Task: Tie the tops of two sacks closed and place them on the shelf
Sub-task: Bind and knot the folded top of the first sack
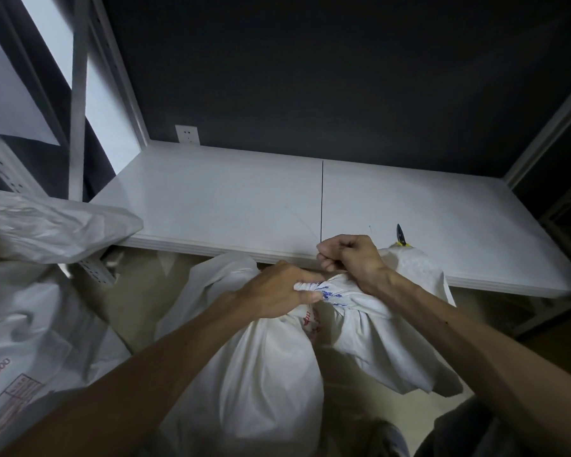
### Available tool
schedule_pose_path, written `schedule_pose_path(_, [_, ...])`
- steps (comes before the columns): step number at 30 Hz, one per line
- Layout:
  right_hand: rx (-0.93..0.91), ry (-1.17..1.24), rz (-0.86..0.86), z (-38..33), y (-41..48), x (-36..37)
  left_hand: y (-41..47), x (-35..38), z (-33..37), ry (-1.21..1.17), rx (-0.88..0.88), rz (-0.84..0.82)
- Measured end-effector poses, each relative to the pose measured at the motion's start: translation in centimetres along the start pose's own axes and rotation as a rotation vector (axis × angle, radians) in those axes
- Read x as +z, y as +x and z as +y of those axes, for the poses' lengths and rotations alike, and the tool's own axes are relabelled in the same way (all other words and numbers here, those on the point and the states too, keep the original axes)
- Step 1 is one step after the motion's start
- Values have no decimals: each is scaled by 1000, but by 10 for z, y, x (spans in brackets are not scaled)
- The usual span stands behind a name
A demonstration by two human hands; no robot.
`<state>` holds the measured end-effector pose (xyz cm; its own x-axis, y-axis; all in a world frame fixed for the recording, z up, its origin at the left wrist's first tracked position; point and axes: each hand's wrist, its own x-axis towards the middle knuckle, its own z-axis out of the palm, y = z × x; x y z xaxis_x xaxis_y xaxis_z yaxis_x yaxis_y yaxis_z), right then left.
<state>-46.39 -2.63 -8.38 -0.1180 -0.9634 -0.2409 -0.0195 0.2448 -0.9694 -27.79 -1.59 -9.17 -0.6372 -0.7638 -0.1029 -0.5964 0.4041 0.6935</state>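
— Where is the sack (244,374)?

— It stands on the floor (139,291), just in front of the shelf (228,199) and below its front edge. It is white and full, with its top gathered into a tight neck. The loose cloth above the neck fans out to the right.

— And the hands?

— They are close together at that neck. The left hand (277,291) is clamped round the bunched cloth, with fingers and thumb curled on it beside some blue print. The right hand (346,255) is just above and to the right, balled into a fist, with its wrist against the cloth. I cannot tell whether the fist holds anything.

— Is there anything on the shelf?

— A dark pointed tool (400,234) with a bit of yellow shows behind the right hand, near the front edge. A crumpled plastic bag (47,222) overlaps the shelf's left front corner.

— Is there another sack?

— A second sack (23,341), white with red print, sits at the far left, well apart from the hands. A wall socket (187,134) sits at the shelf's back left corner.
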Motion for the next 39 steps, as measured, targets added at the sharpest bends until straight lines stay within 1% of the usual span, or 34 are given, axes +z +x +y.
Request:
schedule_pose_path(2, [41,61,3,-2,0,-1,0,0,0,-7,-4,5])
schedule_pose_path(4, [79,65,-12,-3,0,-2,0,1,1,-6,7,10])
schedule_pose_path(7, [91,-55,-19,-2,1,-3,3,1,1,-10,17,-17])
schedule_pose_path(10, [62,-110,-44,-3,0,-2,5,-2,4,-16,16,-51])
schedule_pose_path(12, [43,-168,-73,-4,-1,-2,6,-3,6,-10,14,-36])
schedule_pose_path(15, [7,-310,-81,-5,2,-5,5,-1,5,-18,23,28])
schedule_pose_path(20, [4,-429,-219,-10,-3,-13,8,3,1,-128,-63,87])
schedule_pose_path(26, [-2,-589,-251,-13,-5,-15,14,1,1,-188,-164,96])
schedule_pose_path(28, [10,-659,-314,-16,-5,-18,15,0,0,-222,-167,105])
schedule_pose_path(32, [109,-735,-428,-16,-3,-20,17,-2,0,-286,-155,89])
schedule_pose_path(35, [143,-744,-463,-17,-4,-20,18,-3,0,-310,-159,87])
schedule_pose_path(39, [147,-919,-514,-25,-7,-20,17,-4,1,-347,-157,83])
